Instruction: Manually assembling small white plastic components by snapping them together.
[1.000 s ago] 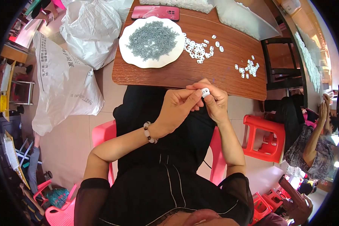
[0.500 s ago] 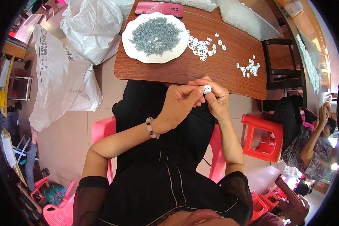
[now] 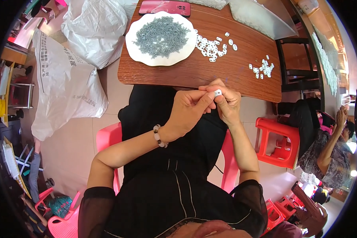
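Observation:
Both my hands meet just off the front edge of the brown table (image 3: 162, 76). A small white plastic piece with a dark hole (image 3: 218, 92) is pinched between the thumb and fingers of my right hand (image 3: 229, 104). My left hand (image 3: 188, 109) is closed, its thumb and forefinger pressed together against the piece's left side; anything between those fingertips is hidden. Farther away, a white scalloped plate (image 3: 131, 47) bears a heap of grey screw-like pins (image 3: 162, 37). Loose white plastic pieces (image 3: 210, 48) lie right of the plate, and a smaller group (image 3: 262, 69) sits near the table's right end.
A pink phone (image 3: 164, 7) lies behind the plate, and a clear-sided tray (image 3: 256, 22) stands at the back right. White sacks (image 3: 63, 91) fill the floor to the left. A red stool (image 3: 279, 142) and a seated person (image 3: 325, 154) are on the right.
The white piece has turned slightly in my fingertips, so its holes show differently. Both hands stay nearly in place, and the table has shifted a little in view.

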A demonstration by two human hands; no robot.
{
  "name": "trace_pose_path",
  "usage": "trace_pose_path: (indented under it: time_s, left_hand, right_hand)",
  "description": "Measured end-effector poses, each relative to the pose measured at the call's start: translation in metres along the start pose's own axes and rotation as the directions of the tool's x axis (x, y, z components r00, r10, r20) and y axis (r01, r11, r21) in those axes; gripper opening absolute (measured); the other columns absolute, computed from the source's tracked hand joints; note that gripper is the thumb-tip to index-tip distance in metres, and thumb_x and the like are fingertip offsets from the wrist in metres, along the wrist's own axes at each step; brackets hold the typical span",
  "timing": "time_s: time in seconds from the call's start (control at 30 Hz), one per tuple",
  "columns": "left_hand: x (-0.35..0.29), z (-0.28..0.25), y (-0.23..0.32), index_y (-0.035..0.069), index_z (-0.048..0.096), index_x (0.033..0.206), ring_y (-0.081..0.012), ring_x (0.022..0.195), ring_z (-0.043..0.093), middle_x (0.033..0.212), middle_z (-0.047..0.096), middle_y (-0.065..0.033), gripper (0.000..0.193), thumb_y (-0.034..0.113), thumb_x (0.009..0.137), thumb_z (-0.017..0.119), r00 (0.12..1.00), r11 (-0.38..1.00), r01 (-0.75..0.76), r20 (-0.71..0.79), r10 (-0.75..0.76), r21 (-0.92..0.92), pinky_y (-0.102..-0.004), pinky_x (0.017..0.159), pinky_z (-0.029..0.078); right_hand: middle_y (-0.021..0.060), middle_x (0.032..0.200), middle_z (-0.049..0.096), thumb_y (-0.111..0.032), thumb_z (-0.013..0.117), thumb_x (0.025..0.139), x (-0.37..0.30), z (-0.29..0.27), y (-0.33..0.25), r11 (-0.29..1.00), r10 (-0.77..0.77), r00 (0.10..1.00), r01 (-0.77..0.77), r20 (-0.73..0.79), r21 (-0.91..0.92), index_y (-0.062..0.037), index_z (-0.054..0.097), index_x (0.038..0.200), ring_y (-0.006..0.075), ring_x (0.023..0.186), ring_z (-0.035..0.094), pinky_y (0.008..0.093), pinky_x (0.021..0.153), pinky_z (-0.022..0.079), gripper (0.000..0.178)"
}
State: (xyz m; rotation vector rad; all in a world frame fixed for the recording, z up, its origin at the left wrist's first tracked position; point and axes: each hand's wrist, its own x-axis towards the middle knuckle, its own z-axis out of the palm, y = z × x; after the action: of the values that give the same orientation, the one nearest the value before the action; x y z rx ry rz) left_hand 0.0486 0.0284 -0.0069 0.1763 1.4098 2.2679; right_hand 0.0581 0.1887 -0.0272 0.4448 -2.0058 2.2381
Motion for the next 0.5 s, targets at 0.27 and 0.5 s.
trace_pose_path:
  time_s: [0.27, 0.5]
  left_hand:
    - [-0.0008, -0.0022, 0.001, 0.0, 0.071, 0.091, -0.0048, 0.064, 0.053, 0.073, 0.064, -0.0015, 0.023, 0.02, 0.095, 0.06, 1.0, 1.0, 0.024, 0.003, -0.024, -0.013, -0.0197, 0.059, 0.043]
    - [0.0043, -0.0048, -0.0006, 0.001, 0.071, 0.091, -0.004, 0.062, 0.052, 0.073, 0.063, 0.0, 0.023, 0.022, 0.094, 0.061, 0.998, 0.994, 0.058, 0.003, -0.058, -0.097, -0.0186, 0.058, 0.042]
  right_hand:
    - [0.015, 0.109, 0.067, -0.034, 0.06, 0.093, 0.0031, -0.0028, -0.0019, 0.998, -0.022, 0.997, 0.027, 0.079, -0.065, 0.0042, 0.064, 0.113, 0.0154, 0.09, 0.057, 0.0286, 0.079, 0.049, 0.043]
    - [0.0128, 0.108, 0.063, -0.033, 0.061, 0.093, 0.0066, -0.0024, -0.0072, 0.999, 0.022, 0.994, -0.025, 0.106, 0.026, 0.005, 0.06, 0.12, 0.0132, 0.085, 0.058, 0.0268, 0.075, 0.049, 0.046]
